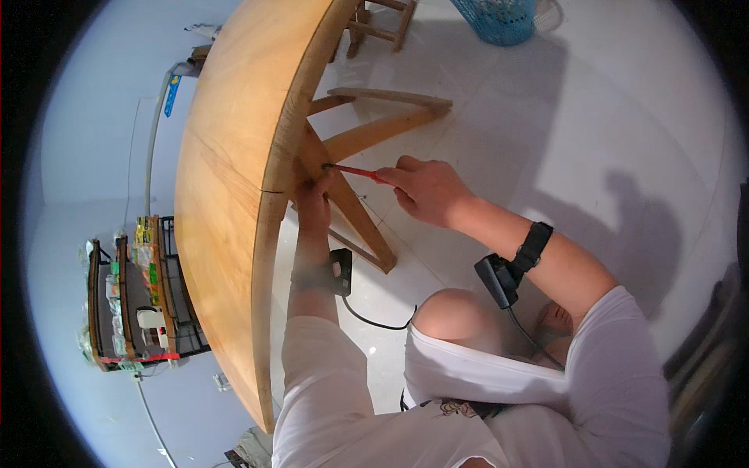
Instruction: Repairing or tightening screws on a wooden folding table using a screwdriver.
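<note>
A round wooden table (pixel 226 179) is tipped up on its edge, its crossed wooden legs pointing right. My right hand (pixel 427 191) is closed around the red handle of a screwdriver (pixel 359 171). The screwdriver's far end meets a small dark fitting (pixel 326 166) on one wooden table leg (pixel 355 210); how far it sits in the fitting is too small to tell. Beside that fitting, my left hand (pixel 314 203) grips the leg close to the tabletop, with its thumb showing and several fingers partly hidden behind the wood.
Black devices with cables are strapped to both wrists. Beyond the table, a wooden stool (pixel 378 27) and a blue mesh basket (pixel 495 19) stand on the pale tiled floor (pixel 499 109). A dark rack with packets (pixel 144 296) is at the left wall. My bent knee (pixel 456 320) is close by.
</note>
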`<state>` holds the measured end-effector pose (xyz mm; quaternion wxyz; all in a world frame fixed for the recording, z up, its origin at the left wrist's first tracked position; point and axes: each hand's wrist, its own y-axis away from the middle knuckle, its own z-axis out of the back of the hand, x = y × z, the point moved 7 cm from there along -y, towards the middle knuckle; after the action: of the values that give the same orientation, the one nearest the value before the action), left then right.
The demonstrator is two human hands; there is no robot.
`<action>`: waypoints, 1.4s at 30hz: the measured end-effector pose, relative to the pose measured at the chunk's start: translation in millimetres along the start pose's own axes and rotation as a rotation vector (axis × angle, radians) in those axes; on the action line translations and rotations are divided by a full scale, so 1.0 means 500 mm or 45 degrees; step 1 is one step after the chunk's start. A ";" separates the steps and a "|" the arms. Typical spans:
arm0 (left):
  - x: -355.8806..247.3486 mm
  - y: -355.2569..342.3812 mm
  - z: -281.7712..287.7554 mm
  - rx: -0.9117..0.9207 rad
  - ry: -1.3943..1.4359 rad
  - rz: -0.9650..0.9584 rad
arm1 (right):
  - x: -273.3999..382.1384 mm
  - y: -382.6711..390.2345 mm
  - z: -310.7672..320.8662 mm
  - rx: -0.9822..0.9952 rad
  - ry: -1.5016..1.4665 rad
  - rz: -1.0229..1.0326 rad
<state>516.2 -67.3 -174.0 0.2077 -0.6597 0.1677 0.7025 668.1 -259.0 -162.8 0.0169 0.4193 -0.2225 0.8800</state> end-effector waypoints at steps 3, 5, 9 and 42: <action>0.000 0.004 0.019 -0.041 -0.030 0.004 | 0.030 -0.007 -0.021 0.110 0.122 0.048; 0.000 0.009 0.013 -0.044 -0.015 -0.030 | 0.046 -0.003 -0.025 0.087 0.273 0.122; -0.010 0.015 -0.008 -0.028 -0.025 -0.073 | 0.049 0.007 -0.022 0.062 0.357 0.128; -0.021 0.057 -0.066 -0.307 0.182 0.519 | 0.117 -0.028 -0.016 0.051 -0.237 -0.145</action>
<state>530.4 -109.4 -167.1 -0.0308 -0.6803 0.2263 0.6965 627.5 -252.3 -118.5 0.0378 0.5115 -0.1812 0.8391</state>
